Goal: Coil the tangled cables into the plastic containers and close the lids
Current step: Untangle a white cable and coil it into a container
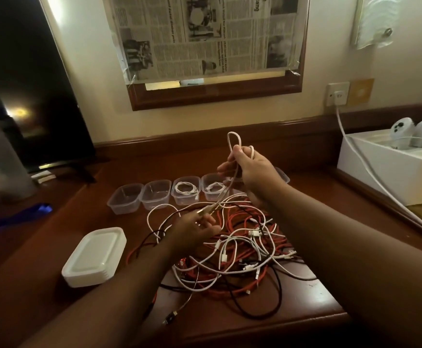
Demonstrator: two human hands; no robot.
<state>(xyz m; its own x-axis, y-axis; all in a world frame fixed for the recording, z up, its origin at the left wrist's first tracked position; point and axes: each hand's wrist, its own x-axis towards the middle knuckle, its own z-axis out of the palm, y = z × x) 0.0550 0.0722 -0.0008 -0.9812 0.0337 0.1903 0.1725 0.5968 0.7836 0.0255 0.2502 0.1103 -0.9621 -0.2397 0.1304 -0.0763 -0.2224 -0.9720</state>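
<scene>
Right hand (pixel 251 169) is raised above the dark reddish-brown wooden desk (pixel 312 292), fingers curled round a thin white cable (pixel 233 141) that loops up out of the top of the fist. That same cable runs down toward 7 o'clock to the left hand (pixel 194 227), which pinches it near a metallic-looking plug end between thumb and fingertips. So the two hands are apart, both clamped on the one cable, with the stretch between them fairly straight.

Below both hands sits the big tangled heap of white, orange-red and black cables (pixel 235 252), spread over the middle of the desk and trailing off toward 6 o'clock near the front edge.

At 12 o'clock from the heap there's a row of clear rectangular plastic containers (pixel 154 194), all lidless. The two on the left look empty, the next two each hold a coiled white cable, and anything further right is mostly hidden behind the right hand, so can't tell what's in there.

At 9 o'clock from the heap is a stack of translucent white plastic lids (pixel 95 257), well apart from the containers.

Further out: a black flat-screen TV (pixel 29 84) at 10 o'clock, a newspaper sheet (pixel 204 36) taped to the wall at 12, and a white open box (pixel 390 169) at 3 o'clock with a thick white cord running past it from a wall socket (pixel 337 93).
</scene>
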